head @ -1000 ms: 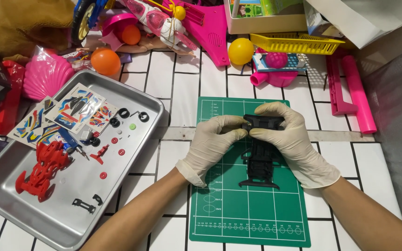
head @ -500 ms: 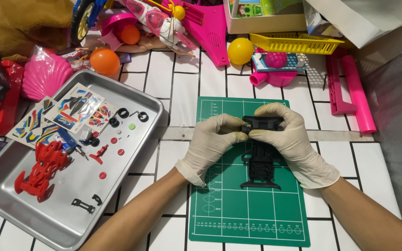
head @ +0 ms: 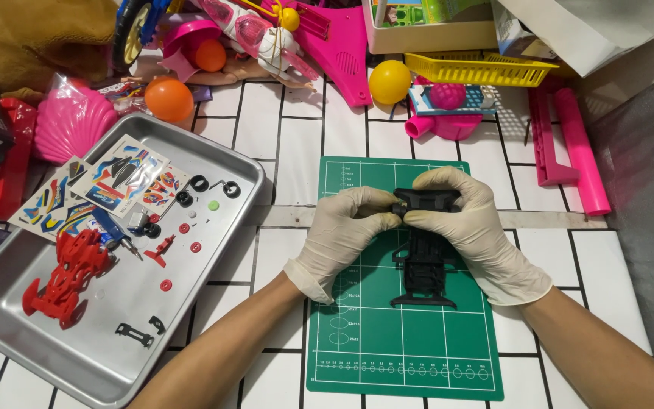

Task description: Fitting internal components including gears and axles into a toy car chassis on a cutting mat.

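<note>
Here, gloved left hand [head: 346, 231] and right hand [head: 469, 227] both pinch the front end of a black toy-car chassis [head: 424, 261] over a green cutting mat [head: 387, 333], apparently mid-assembly, with delicate fingertip alignment the likely next need.

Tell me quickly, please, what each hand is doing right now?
Left hand: closed, pinching the front end of the black toy car chassis.
Right hand: closed on the same chassis.

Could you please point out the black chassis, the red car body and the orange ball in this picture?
Black chassis [head: 424, 266], head view: on its middle section, below the hands.
Red car body [head: 66, 274], head view: on its centre.
Orange ball [head: 169, 99], head view: on its centre.
</note>
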